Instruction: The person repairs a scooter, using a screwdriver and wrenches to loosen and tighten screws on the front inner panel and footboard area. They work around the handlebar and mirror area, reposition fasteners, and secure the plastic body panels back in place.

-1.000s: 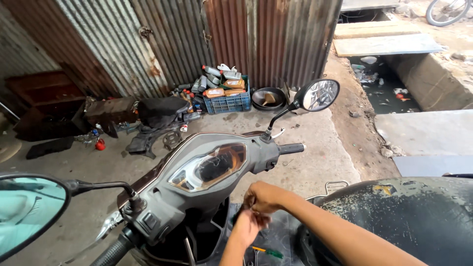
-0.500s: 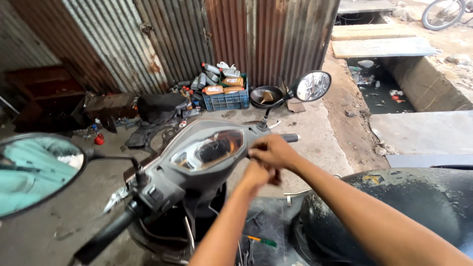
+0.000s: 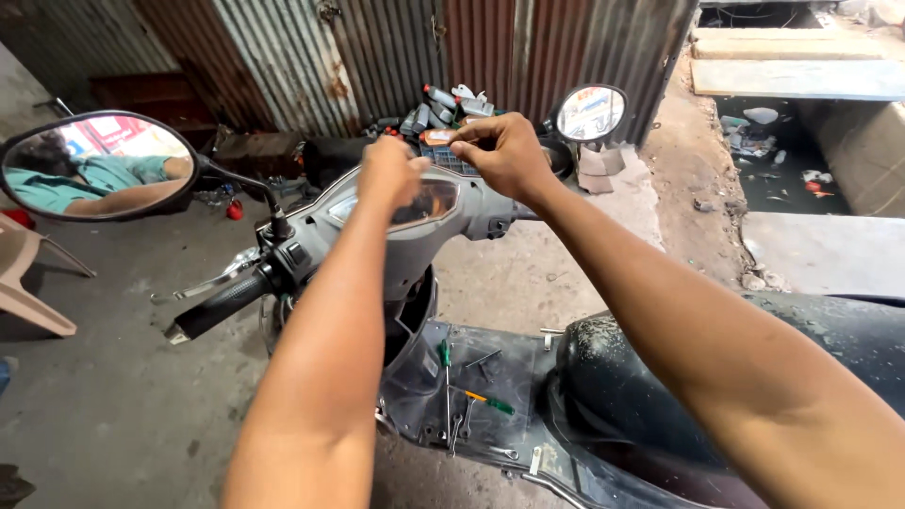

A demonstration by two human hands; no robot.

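Many bottles (image 3: 451, 102) in blue crate (image 3: 443, 156)

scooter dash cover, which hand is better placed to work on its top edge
Probably the right hand: its fingertips pinch at the top edge of the dash cover. The left hand is a closed fist above the panel.

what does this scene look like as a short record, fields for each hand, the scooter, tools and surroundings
left hand: left hand, loosely closed, above the grey scooter instrument panel
right hand: right hand, fingers pinched over the panel's top edge; whether it holds anything cannot be told
scooter: black rubber handlebar grip, oval left mirror, round right mirror, dusty black seat
tools: green-handled screwdrivers and spanners on the black footboard
surroundings: rusty corrugated metal wall, blue plastic crate of bottles, open drain
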